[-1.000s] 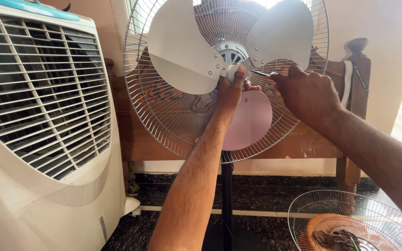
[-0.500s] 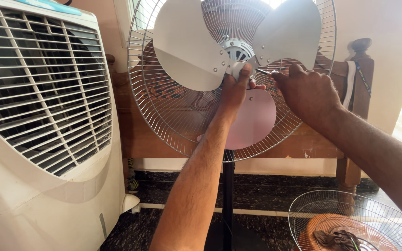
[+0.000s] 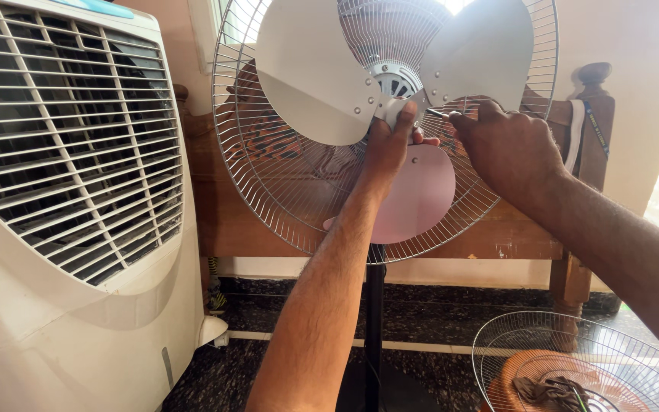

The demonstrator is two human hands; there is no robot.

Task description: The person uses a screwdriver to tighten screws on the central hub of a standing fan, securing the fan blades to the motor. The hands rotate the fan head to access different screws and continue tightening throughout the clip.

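Observation:
A pedestal fan stands in front of me with its front guard off; its rear wire guard [image 3: 268, 183] rings three pale blades [image 3: 314, 76]. My left hand [image 3: 387, 146] grips the blade hub [image 3: 395, 111] at the centre, thumb up over it. My right hand [image 3: 509, 149] is closed around a thin dark tool [image 3: 438, 114], likely a screwdriver, whose tip points at the right side of the hub. The lower blade [image 3: 421, 194] hangs behind my left wrist.
A large white air cooler [image 3: 70, 214] with louvres fills the left. The fan's black pole [image 3: 374, 328] rises from a dark speckled floor. The detached wire guard [image 3: 573, 366] lies at lower right over an orange stool with a cloth. A wooden bench back [image 3: 223, 221] stands behind.
The view has shifted slightly, so the fan sits a little higher and more to the right. Both hands remain at the hub, the tool still against it.

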